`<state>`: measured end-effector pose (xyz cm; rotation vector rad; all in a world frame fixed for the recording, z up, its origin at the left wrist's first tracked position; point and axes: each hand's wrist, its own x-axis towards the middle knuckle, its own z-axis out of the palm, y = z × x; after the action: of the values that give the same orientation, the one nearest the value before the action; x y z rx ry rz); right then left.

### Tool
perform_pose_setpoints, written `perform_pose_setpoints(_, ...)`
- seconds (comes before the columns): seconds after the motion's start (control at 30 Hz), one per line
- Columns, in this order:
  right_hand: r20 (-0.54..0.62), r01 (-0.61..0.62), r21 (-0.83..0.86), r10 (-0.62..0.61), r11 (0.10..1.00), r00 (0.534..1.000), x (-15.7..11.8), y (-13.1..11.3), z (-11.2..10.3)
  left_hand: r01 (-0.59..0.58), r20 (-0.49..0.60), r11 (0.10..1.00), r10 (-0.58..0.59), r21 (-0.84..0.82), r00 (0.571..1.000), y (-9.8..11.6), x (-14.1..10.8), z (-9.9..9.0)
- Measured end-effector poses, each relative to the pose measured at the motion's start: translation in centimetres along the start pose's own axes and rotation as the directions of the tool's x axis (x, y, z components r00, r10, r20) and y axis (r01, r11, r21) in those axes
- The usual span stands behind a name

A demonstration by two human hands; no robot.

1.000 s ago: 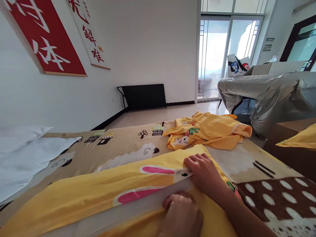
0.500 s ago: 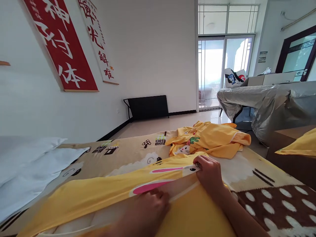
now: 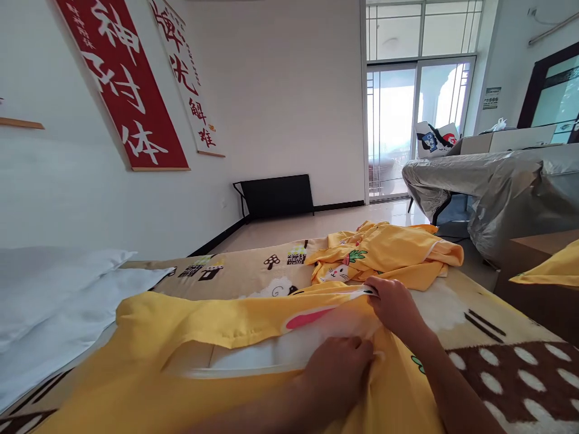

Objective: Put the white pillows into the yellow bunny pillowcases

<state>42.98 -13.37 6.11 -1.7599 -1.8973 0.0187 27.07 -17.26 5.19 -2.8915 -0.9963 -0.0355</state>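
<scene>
A yellow cover (image 3: 172, 319) with a pink-eared rabbit print lies across the bed in front of me, its long opening showing something white (image 3: 253, 355) inside. My right hand (image 3: 395, 304) is closed on the upper edge of the cover, at the right end of the opening. Below and left of it, my left hand (image 3: 339, 374) is closed on the lower edge, slightly blurred. Its fingertips are partly hidden.
Crumpled yellow fabric (image 3: 389, 253) lies beyond my hands on the patterned blanket (image 3: 244, 265). White pillows (image 3: 58, 295) are at the left. A brown box (image 3: 538, 259) and a plastic-covered table (image 3: 493, 175) stand at the right.
My left hand has moved right, closer to my right hand. The cover's left part is now bunched higher, and the opening has shifted right and narrowed. The view has turned slightly left.
</scene>
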Motion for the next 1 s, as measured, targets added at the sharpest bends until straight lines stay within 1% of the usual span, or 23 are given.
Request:
perform_pose_setpoints(0.07,-0.006,-0.024,-0.054,0.024,0.998,1.0,0.1,0.3,-0.1,0.045,-0.069,0.999,-0.044,0.004,0.997,-0.7,-0.3,0.5)
perform_pose_setpoints(0.13,0.002,-0.031,-0.079,0.032,0.996,0.999,0.2,0.3,0.1,0.097,-0.158,0.995,-0.09,0.033,0.983,-1.6,-0.9,0.4)
perform_pose_setpoints(0.17,0.02,-0.03,-0.086,0.032,0.996,0.999,0.2,0.3,0.1,0.117,-0.183,0.992,-0.107,0.044,0.977,-1.9,-1.1,0.2)
perform_pose_setpoints(0.23,0.081,-0.016,-0.109,0.025,0.994,0.996,0.0,0.3,0.2,0.131,-0.199,0.99,-0.118,0.052,0.973,-2.4,-1.4,-0.2)
perform_pose_setpoints(0.3,0.148,-0.013,-0.142,0.034,0.99,0.988,-0.1,0.5,0.0,0.107,-0.195,0.993,-0.096,0.051,0.976,-2.7,-1.4,-0.4)
perform_pose_setpoints(0.37,0.171,-0.038,-0.172,0.068,0.984,0.983,-0.4,0.5,-0.7,0.075,-0.159,0.997,-0.069,0.031,0.985,-2.7,-1.1,-0.7)
perform_pose_setpoints(0.47,0.112,-0.101,-0.183,0.122,0.978,0.986,-0.8,0.2,-2.0,0.06,-0.078,0.996,-0.064,-0.062,0.995,-2.8,-0.4,-1.2)
perform_pose_setpoints(0.57,0.027,-0.12,-0.151,0.126,0.981,0.992,-1.2,-0.3,-2.8,0.031,-0.067,0.985,-0.043,-0.171,0.997,-2.9,0.7,-1.4)
perform_pose_setpoints(0.63,-0.016,-0.117,-0.132,0.116,0.984,0.993,-1.1,-0.4,-2.5,-0.009,-0.069,0.975,-0.007,-0.222,0.998,-3.2,1.5,-1.2)
perform_pose_setpoints(0.7,-0.022,-0.121,-0.134,0.119,0.984,0.993,-0.8,-0.2,-1.6,-0.02,-0.046,0.967,0.008,-0.255,0.999,-3.4,2.3,-0.5)
perform_pose_setpoints(0.77,0.03,-0.114,-0.136,0.119,0.984,0.992,-0.2,0.3,-0.5,-0.005,-0.032,0.961,-0.004,-0.275,0.999,-3.7,2.9,0.4)
perform_pose_setpoints(0.83,0.108,-0.089,-0.117,0.102,0.989,0.989,0.4,0.8,0.6,-0.001,-0.065,0.963,-0.017,-0.271,0.998,-4.0,3.2,1.2)
perform_pose_setpoints(0.87,0.128,-0.081,-0.1,0.093,0.992,0.987,0.6,0.9,1.0,-0.007,-0.093,0.966,-0.017,-0.259,0.996,-4.1,3.3,1.6)
perform_pose_setpoints(0.93,0.103,-0.091,-0.053,0.096,0.994,0.99,0.8,1.1,1.6,-0.004,-0.113,0.974,-0.022,-0.225,0.993,-4.1,3.4,2.2)
perform_pose_setpoints(1.0,0.013,-0.11,0.034,0.11,0.993,0.994,0.9,0.9,1.7,0.024,-0.082,0.98,-0.041,-0.196,0.996,-4.2,3.4,2.4)
